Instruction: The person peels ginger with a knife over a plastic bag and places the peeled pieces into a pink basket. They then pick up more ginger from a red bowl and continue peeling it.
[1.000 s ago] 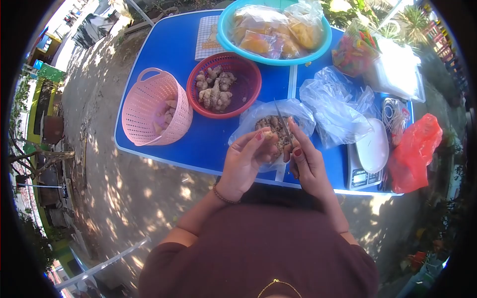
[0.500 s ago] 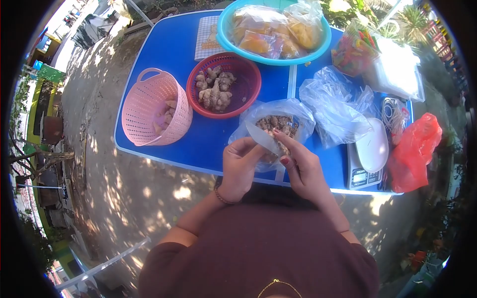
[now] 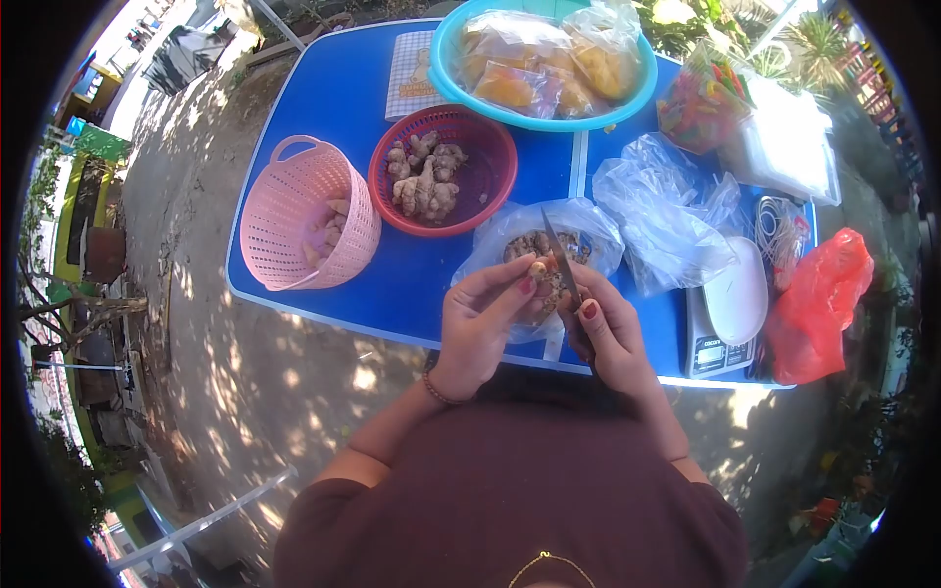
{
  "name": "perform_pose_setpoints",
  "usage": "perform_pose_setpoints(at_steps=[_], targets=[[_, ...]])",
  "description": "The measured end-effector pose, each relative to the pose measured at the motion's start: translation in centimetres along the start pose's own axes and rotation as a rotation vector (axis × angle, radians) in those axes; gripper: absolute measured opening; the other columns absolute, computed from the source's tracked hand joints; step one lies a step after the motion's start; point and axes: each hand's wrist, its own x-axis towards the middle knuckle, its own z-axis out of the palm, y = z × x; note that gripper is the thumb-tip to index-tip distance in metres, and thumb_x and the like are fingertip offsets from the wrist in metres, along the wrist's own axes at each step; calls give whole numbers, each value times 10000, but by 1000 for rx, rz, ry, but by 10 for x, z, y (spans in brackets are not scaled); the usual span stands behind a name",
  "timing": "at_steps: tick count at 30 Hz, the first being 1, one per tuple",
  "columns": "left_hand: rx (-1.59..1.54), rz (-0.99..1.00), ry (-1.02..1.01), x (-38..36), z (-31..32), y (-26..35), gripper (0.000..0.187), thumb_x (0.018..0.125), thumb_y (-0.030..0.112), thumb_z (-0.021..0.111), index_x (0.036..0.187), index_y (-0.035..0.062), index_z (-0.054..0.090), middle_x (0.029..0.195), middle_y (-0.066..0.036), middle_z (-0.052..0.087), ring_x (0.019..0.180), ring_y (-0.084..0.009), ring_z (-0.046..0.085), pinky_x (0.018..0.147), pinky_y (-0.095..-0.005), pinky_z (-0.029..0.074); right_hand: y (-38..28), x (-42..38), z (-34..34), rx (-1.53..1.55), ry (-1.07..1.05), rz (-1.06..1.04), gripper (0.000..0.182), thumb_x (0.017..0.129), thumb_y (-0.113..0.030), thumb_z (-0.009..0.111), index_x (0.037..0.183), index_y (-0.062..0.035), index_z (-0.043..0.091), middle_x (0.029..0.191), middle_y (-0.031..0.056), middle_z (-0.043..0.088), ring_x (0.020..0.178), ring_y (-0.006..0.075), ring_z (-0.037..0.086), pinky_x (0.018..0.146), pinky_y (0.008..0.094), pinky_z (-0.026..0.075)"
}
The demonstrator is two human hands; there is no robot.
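My left hand (image 3: 482, 318) is closed in a pinch on a small piece of ginger (image 3: 537, 271) over an open clear plastic bag (image 3: 600, 227). Brown peelings (image 3: 578, 245) lie inside this bag. My right hand (image 3: 610, 333) is wrapped round the handle of a knife (image 3: 560, 249), whose blade points up and away, close beside the ginger. Left of the bag, a red basket (image 3: 502, 191) holds several unpeeled ginger roots (image 3: 424, 186). A pink basket (image 3: 284, 211) with pale pieces (image 3: 328, 232) in it stands farther left.
At the back of the blue table (image 3: 323, 98), a turquoise basin (image 3: 446, 69) holds bagged yellow food. To the right are crumpled plastic bags (image 3: 662, 220), a white scale (image 3: 737, 299), a red plastic bag (image 3: 823, 304), a string bundle (image 3: 779, 225) and a container (image 3: 784, 147).
The knife blade has turned from slanting left, across the ginger, to pointing up and away. My right hand has rotated with it, and my left fingertips have shifted on the ginger.
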Motion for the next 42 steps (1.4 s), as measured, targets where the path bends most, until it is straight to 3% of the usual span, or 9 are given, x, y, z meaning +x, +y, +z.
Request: perform_pose_setpoints(at_steps=[3,7,13,15,19,22,27,32,42], targets=[[113,104,-44,1,-3,-6,233,872,1,617,1104,-18,629,1081,-107,652,948,-131,625,812,-248,523,-7,0,1,-277,11,-70,427,968,-204,475,1357,-35,423,1024,111,614,803,196,618,674,278,479],[246,166,-46,1,0,-4,194,868,-13,616,1058,-36,648,1054,-100,655,940,-121,614,806,-234,506,-4,4,1,-419,31,-220,431,931,-133,521,1343,-35,439,1294,181,534,1136,327,568,855,340,480],[422,269,-95,1,-10,-8,176,860,-46,608,1029,-49,657,1037,-106,656,926,-119,611,795,-231,494,-7,4,1,-562,51,-218,418,899,-37,536,1311,-31,469,1226,183,575,1007,327,618,810,336,493],[434,295,-104,1,-10,-8,187,857,-54,606,1037,-46,656,1041,-110,655,928,-122,612,803,-237,496,3,9,2,-564,94,-341,386,926,-71,510,1309,-37,474,1078,139,620,833,256,623,711,307,491],[224,149,-44,2,-2,-7,229,850,-71,603,1072,-35,644,1060,-115,653,951,-140,617,836,-252,502,3,-1,1,122,26,66,349,986,-163,437,1314,-52,475,777,9,561,568,82,477,531,226,402],[103,63,-1,2,4,-2,257,846,-77,603,1097,-30,633,1080,-118,647,982,-155,616,869,-269,505,5,0,5,180,28,37,374,1005,-243,401,1326,-62,467,684,-62,424,540,9,361,496,174,306],[253,212,-76,3,-3,-7,241,847,-61,613,1087,-39,628,1085,-121,642,965,-150,624,843,-257,517,0,-2,-2,-131,13,-38,413,988,-241,434,1353,-48,435,949,68,605,670,105,517,625,241,426],[398,258,-61,0,4,3,191,851,-53,614,1041,-44,632,1022,-119,660,918,-127,631,782,-227,518,-12,-3,-4,-352,-15,-109,426,950,-163,485,1354,-38,430,1237,178,571,986,279,614,833,337,469],[541,276,-128,0,-2,10,244,824,-76,619,1068,-64,621,1017,-135,674,921,-146,645,821,-263,517,-22,-4,-7,-500,-30,-176,437,872,-63,560,1302,-47,491,1213,166,589,1057,322,604,857,360,482]])
